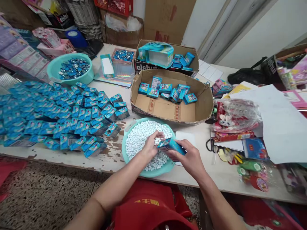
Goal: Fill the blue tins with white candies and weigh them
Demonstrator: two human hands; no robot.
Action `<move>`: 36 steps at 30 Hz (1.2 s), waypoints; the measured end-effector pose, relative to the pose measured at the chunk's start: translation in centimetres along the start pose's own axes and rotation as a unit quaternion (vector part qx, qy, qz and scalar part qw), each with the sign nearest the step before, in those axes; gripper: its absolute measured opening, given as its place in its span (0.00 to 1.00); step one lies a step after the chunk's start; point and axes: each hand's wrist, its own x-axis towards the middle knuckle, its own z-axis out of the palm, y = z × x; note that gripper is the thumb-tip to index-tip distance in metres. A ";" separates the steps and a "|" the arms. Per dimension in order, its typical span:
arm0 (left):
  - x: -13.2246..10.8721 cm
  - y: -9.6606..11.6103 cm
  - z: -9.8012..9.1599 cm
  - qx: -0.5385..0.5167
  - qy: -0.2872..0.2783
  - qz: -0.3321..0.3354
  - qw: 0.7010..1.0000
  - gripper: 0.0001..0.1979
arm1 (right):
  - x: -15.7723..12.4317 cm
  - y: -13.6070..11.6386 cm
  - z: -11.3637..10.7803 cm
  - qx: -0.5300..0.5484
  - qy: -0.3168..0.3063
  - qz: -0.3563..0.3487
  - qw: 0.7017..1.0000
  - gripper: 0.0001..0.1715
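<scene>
My right hand [192, 158] grips a small blue printed box [173, 145], tilted with one end toward my other hand. Cupped beside that end, my left hand [151, 146] has several small white pieces in its curled fingers. Both hands are over a turquoise basin [124, 148] filled with the same white pieces [137, 137]. From this angle I cannot see into the end of the box in my hand.
Many blue boxes [81, 115] stand packed across the left of the table. Behind the basin, a cardboard tray [163, 110] holds several more. A second turquoise basin [91, 75] contains blue and silver pieces. Scissors [209, 146] lie right, near bagged toys [237, 111].
</scene>
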 end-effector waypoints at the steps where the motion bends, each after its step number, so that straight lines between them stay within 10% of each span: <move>1: 0.0 -0.1 0.0 0.005 -0.005 0.003 1.000 0.11 | -0.1 0.0 -0.2 0.009 0.008 0.007 1.000 0.20; 9: 0.3 0.4 -0.6 0.030 -0.030 -0.011 0.999 0.10 | -1.5 2.8 -0.9 0.232 0.056 0.080 0.968 0.21; 16: 0.8 2.1 -0.8 0.128 -0.081 0.115 0.982 0.17 | 0.0 12.2 0.2 0.347 0.260 0.148 0.889 0.28; 21: 1.2 2.7 -0.5 0.162 -0.050 0.128 0.977 0.18 | 1.3 17.6 1.7 0.385 0.274 0.173 0.864 0.29; 28: 1.4 2.9 0.2 0.223 -0.041 0.150 0.962 0.15 | -0.8 18.1 1.4 0.377 0.261 0.175 0.871 0.37; 31: 1.6 2.7 0.0 0.358 -0.012 0.245 0.901 0.12 | -2.8 18.1 0.4 0.341 0.317 0.191 0.864 0.33; 36: 1.6 2.2 -0.7 0.613 0.014 0.386 0.689 0.09 | -6.9 19.2 -0.2 0.319 0.430 0.272 0.800 0.28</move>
